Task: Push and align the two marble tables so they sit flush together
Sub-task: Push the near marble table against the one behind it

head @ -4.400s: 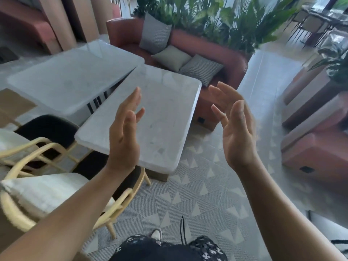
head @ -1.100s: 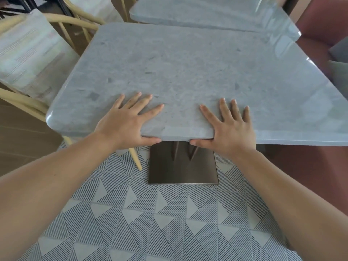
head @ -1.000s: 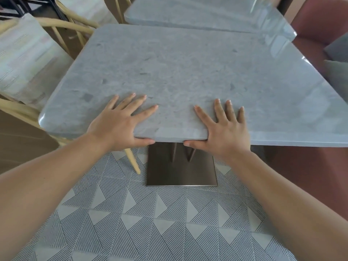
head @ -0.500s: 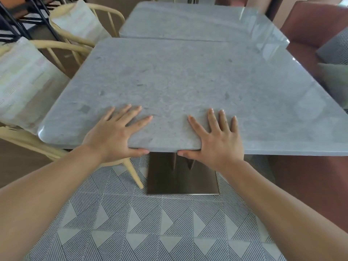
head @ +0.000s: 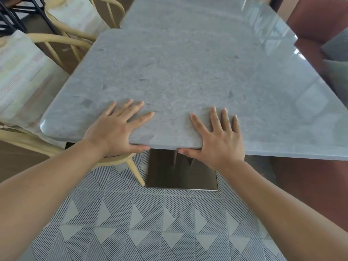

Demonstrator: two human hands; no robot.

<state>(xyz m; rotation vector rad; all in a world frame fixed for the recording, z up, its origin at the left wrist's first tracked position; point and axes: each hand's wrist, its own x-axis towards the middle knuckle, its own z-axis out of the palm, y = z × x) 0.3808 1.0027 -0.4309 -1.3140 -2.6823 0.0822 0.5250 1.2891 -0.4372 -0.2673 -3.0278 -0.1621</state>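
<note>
We have both hands on the near marble counter (head: 188, 76). Our left hand (head: 114, 129) lies flat with fingers spread on the top and the thumb hooked under the front edge; our right hand (head: 220, 136) does the same just to its right, so each clamps the slab's near rim between fingers and thumb. The far marble counter (head: 197, 14) sits directly behind, its near edge meeting the back edge of ours, though its left side sits further right than ours, so the two are offset. Below the near rim we see the metal pedestal base (head: 180, 172) on the patterned tile floor (head: 150, 232). On the left, two pale wooden chairs (head: 62, 40) with light cushions crowd close against the counter's side, one leg just beside the base. On the right, a reddish sofa (head: 316, 25) with cushions runs alongside.
</note>
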